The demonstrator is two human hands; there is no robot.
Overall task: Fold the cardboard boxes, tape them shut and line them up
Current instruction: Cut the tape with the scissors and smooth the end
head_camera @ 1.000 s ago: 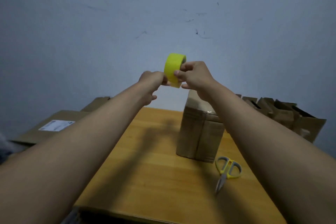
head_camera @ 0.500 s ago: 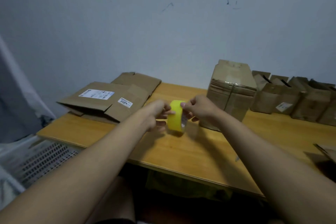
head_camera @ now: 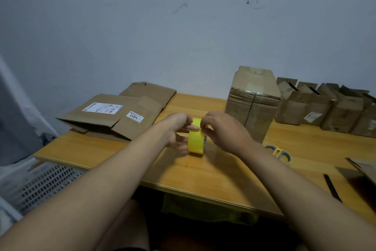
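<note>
Lowered from mid-air, the yellow tape roll [head_camera: 196, 136] now stands on edge just above the table [head_camera: 213, 175], pinched between left hand [head_camera: 179, 128] and right hand [head_camera: 221, 130], with the upright box [head_camera: 253, 102] just behind-right, nearer the right hand.

You are looking at a bright yellow tape roll [head_camera: 195, 140] over a honey-orange wood-grain tabletop [head_camera: 205, 175]. The flattened cardboard boxes [head_camera: 114, 114] are showing plain brown with white printed labels, the taped box [head_camera: 253, 102] a duller brown, and the scissors [head_camera: 279, 152] are showing yellow-and-grey handles.
</note>
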